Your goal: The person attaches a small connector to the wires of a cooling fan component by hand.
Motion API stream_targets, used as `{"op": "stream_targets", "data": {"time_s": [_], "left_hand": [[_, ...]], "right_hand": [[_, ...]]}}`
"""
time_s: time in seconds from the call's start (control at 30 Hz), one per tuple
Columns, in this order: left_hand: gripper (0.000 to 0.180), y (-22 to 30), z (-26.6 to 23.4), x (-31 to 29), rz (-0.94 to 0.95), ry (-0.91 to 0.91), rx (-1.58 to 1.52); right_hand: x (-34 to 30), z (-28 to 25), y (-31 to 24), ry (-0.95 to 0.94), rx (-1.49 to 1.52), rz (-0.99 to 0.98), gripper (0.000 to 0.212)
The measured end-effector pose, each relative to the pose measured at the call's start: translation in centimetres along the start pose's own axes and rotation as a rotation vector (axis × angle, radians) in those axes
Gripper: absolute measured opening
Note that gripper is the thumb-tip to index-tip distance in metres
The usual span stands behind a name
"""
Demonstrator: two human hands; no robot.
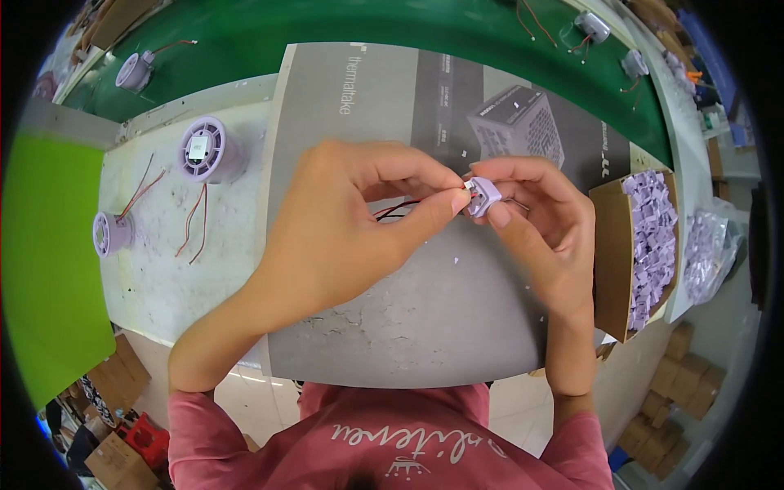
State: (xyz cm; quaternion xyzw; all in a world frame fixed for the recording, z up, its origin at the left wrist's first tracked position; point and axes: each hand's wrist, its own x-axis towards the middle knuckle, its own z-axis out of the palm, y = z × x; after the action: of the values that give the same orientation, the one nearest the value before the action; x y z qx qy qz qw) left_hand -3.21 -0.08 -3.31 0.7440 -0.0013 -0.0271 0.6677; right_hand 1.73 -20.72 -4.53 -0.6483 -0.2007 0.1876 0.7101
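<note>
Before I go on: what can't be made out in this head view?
- Lilac part: mostly covered by the right hand and the left hand; its shape is unclear.
- Wires: only a short stretch shows between the hands; where they end is hidden.
- Box of lilac pieces: single pieces too small to tell apart.
- Parts on the green belt: small and bent near the rim.

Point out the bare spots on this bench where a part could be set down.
Bare: the grey cardboard sheet below both hands, and the white bench top under the red wires. Crowded: the far-left bench by the round lilac fans, and the box of lilac parts at right.
</note>
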Motion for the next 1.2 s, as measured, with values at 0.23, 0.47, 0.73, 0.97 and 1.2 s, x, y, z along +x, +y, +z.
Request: {"op": "stream_targets", "data": {"time_s": [0.23, 0.47, 0.73, 0.97, 1.2], "left_hand": [[0.013, 0.8, -0.1, 0.1, -0.108, -0.013, -0.029], [0.011, -0.3, 0.5, 0.0, 0.281, 0.102, 0.333], [0.012, -0.9, 0.9, -0.1, 0.379, 0.145, 0.400], [0.009, 0.4, 1.1, -0.9, 0.061, 0.085, 0.166], [0.012, 1.0, -0.6, 0.0, -0.129, -0.099, 0.002]], "right_hand": [[0.0, 0.3, -0.1, 0.018, -0.131, -0.153, 0.029], [0.0, -0.2, -0.5, 0.037, -0.104, 0.006, 0.026], [0.2, -0.1, -0.2, -0.043, -0.059, 0.051, 0.026], [0.0, 0.6, 0.3, 0.023, -0.149, -0.185, 0.030], [0.6, 0.3, 0.6, -0.034, -0.413, -0.483, 0.037]]}}
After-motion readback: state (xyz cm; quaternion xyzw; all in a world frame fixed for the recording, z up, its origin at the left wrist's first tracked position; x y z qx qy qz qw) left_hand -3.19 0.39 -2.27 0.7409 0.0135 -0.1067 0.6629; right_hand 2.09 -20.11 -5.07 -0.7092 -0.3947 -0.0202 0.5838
